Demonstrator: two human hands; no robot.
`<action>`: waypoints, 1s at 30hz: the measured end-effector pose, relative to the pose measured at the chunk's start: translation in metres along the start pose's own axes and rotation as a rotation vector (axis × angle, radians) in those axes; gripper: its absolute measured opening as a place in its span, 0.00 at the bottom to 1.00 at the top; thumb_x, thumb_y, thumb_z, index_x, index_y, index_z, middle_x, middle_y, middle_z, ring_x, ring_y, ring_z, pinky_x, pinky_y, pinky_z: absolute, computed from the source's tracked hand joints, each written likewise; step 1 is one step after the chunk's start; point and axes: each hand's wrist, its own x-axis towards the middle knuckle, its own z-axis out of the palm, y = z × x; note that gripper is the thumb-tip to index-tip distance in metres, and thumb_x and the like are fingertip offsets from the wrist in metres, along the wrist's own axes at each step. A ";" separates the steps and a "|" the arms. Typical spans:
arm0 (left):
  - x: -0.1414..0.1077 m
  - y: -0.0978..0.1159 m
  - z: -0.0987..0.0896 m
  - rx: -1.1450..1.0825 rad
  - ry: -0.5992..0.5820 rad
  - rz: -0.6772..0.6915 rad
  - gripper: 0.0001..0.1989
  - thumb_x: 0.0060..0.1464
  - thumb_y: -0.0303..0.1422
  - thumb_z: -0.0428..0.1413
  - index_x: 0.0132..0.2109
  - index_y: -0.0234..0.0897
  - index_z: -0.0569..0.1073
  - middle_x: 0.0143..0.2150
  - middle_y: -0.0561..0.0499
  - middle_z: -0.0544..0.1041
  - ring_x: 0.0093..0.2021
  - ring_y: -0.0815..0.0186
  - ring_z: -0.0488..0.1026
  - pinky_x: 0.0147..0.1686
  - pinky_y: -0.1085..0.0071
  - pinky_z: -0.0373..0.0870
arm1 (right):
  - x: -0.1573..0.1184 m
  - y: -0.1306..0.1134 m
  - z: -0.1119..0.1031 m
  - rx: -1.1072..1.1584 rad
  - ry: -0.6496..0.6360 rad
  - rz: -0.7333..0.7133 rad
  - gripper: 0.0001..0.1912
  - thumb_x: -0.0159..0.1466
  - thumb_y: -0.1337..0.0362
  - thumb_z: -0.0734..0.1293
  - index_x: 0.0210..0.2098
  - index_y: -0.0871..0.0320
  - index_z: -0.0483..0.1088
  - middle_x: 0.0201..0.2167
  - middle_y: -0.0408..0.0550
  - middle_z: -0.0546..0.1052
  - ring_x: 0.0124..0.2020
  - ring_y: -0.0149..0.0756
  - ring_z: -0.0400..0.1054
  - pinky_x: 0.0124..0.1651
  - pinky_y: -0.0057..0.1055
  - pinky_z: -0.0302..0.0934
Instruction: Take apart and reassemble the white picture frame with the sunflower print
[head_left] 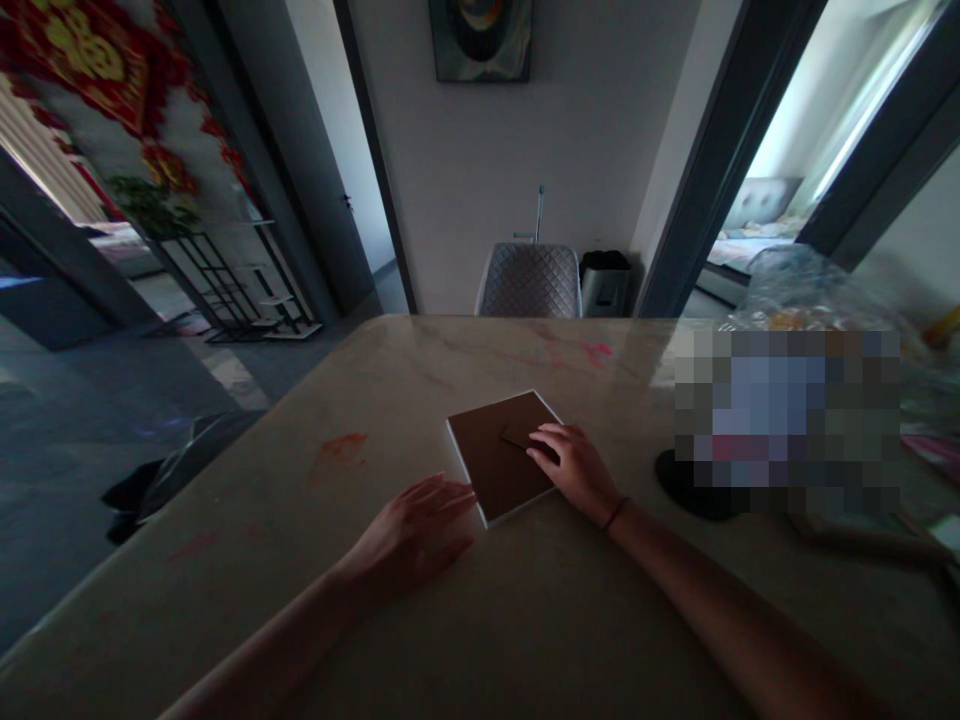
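1 dark stick (514, 443) points left, long axis slanting slightly away.

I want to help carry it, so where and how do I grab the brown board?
I'd grip the brown board by its left and right edges, coming from both sides with one hand on each, fingers on the thin white rim. It lies flat on the table and shows no handle, so its straight edges look like the best hold.
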 end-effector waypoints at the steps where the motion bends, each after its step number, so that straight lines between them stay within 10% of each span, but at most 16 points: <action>1: 0.000 0.001 0.000 -0.001 -0.013 -0.008 0.20 0.55 0.39 0.49 0.55 0.45 0.65 0.54 0.49 0.70 0.53 0.61 0.67 0.55 0.56 0.60 | 0.000 0.000 0.000 -0.003 -0.001 -0.002 0.11 0.60 0.63 0.63 0.40 0.56 0.72 0.40 0.51 0.74 0.44 0.40 0.66 0.48 0.40 0.62; 22: 0.007 0.018 0.001 -0.091 0.059 -0.131 0.13 0.54 0.35 0.49 0.47 0.42 0.68 0.46 0.50 0.73 0.47 0.63 0.70 0.48 0.65 0.66 | -0.003 0.003 -0.001 0.022 0.054 -0.037 0.14 0.61 0.62 0.62 0.46 0.57 0.69 0.43 0.53 0.71 0.47 0.41 0.63 0.50 0.41 0.61; 30: 0.013 0.003 0.009 -0.133 0.252 -0.369 0.18 0.54 0.40 0.49 0.50 0.38 0.63 0.58 0.43 0.62 0.56 0.57 0.63 0.53 0.59 0.61 | -0.002 -0.002 -0.007 0.118 -0.057 -0.034 0.14 0.61 0.58 0.61 0.45 0.54 0.69 0.44 0.50 0.71 0.48 0.41 0.62 0.52 0.43 0.59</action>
